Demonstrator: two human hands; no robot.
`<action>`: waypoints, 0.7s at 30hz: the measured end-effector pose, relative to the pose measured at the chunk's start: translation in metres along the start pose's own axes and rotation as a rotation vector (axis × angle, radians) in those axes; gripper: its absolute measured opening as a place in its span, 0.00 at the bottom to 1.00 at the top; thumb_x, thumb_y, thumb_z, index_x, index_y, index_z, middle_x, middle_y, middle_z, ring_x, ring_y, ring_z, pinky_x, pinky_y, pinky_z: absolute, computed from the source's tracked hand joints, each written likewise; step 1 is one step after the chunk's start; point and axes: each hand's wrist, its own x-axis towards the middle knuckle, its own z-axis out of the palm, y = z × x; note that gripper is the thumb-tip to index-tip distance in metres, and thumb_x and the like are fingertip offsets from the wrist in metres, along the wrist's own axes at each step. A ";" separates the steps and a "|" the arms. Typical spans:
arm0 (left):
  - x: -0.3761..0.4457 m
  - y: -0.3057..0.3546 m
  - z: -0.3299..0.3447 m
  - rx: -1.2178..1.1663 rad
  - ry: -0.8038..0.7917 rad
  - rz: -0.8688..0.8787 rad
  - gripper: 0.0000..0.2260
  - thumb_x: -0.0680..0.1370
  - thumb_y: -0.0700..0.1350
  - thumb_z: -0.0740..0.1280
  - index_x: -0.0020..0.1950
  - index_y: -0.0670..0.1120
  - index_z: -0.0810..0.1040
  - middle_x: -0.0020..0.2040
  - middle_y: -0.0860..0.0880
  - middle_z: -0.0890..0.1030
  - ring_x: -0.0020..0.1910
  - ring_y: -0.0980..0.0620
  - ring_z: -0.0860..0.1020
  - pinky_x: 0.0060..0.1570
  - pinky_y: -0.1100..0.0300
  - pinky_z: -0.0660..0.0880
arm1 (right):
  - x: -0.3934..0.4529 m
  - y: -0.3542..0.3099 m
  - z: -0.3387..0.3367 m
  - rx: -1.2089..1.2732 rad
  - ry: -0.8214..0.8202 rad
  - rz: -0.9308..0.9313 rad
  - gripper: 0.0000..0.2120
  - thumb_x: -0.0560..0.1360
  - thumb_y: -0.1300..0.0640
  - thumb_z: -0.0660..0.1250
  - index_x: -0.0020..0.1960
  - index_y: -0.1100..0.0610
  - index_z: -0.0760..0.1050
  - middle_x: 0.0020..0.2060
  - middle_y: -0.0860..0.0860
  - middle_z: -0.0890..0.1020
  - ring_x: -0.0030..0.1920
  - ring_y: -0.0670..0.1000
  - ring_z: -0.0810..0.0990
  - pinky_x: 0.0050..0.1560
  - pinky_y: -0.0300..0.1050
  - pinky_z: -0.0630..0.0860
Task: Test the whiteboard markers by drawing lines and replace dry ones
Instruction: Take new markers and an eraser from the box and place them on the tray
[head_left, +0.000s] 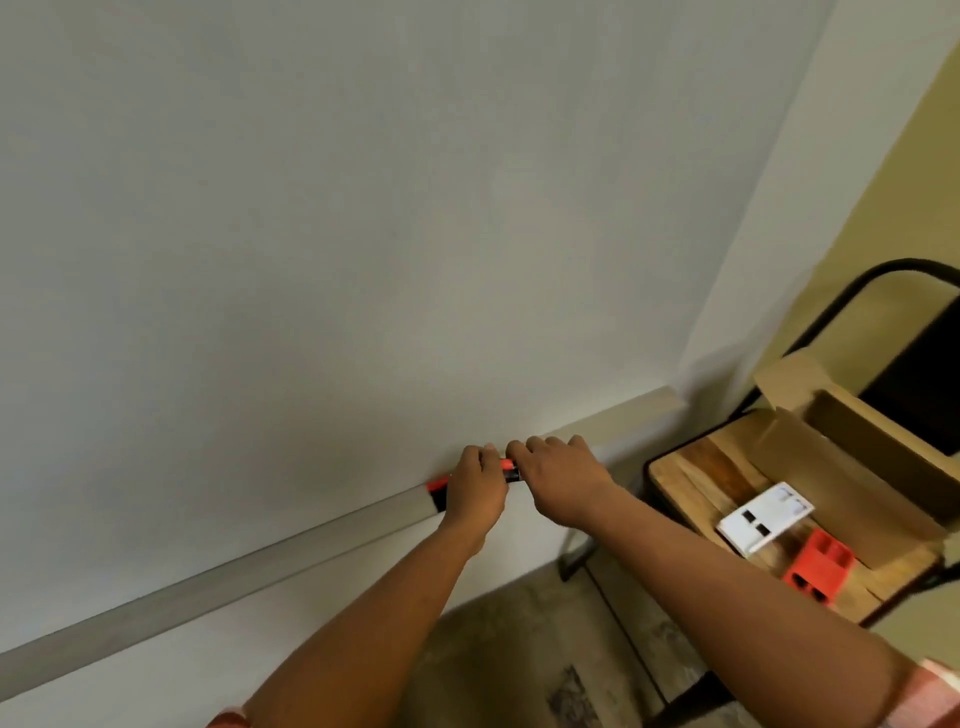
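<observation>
While both hands meet at whiteboard tray (311, 535), left hand (475, 488) and right hand (558, 475) fingers curl around red marker (508, 467). Likely uncapping step; next: pull cap, draw line on whiteboard (337, 234).

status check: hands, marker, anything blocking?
Left hand and right hand both grip the red marker at the whiteboard tray. Cap state unclear. Nothing blocking.

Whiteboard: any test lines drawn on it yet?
No. The whiteboard surface shows no marks; both hands grip a red marker at the tray.
</observation>
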 end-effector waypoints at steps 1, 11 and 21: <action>0.000 -0.007 -0.011 -0.024 0.006 -0.020 0.13 0.86 0.48 0.53 0.59 0.44 0.74 0.50 0.43 0.81 0.40 0.50 0.76 0.38 0.56 0.75 | 0.003 -0.013 0.002 0.003 -0.008 -0.016 0.17 0.77 0.63 0.59 0.65 0.55 0.65 0.54 0.54 0.77 0.52 0.58 0.77 0.51 0.52 0.68; -0.004 -0.073 -0.116 -0.044 0.146 -0.041 0.12 0.85 0.47 0.54 0.56 0.44 0.75 0.49 0.46 0.80 0.41 0.52 0.76 0.36 0.59 0.70 | 0.037 -0.117 0.011 0.071 -0.032 -0.125 0.15 0.79 0.54 0.62 0.65 0.53 0.68 0.55 0.53 0.77 0.55 0.58 0.78 0.53 0.53 0.70; 0.013 -0.119 -0.178 0.018 0.268 -0.014 0.12 0.85 0.48 0.56 0.57 0.42 0.76 0.49 0.45 0.81 0.44 0.47 0.76 0.44 0.57 0.68 | 0.050 -0.127 0.022 0.395 -0.224 0.004 0.32 0.74 0.43 0.72 0.74 0.53 0.67 0.61 0.54 0.79 0.61 0.55 0.78 0.61 0.49 0.74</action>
